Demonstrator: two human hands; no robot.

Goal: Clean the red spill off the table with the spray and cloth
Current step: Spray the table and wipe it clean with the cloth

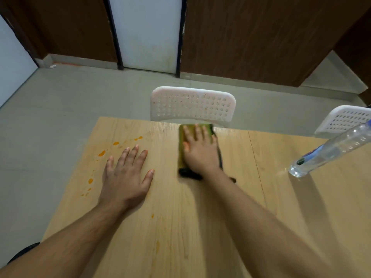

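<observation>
Head view: right hand flat, fingers straight, pressing green cloth near desk's far edge. Left hand flat on desk, fingers spread, holding nothing. Orange-red spill left of it. Clear spray bottle at right, well apart.

Soft, even indoor light fills the scene, and the clear plastic spray bottle throws a faint shadow toward the viewer across the pale wood-grain bench. The green folded cloth is smeared with motion blur. Wide-angle distortion bends the edges, leaning the bottle.
</observation>
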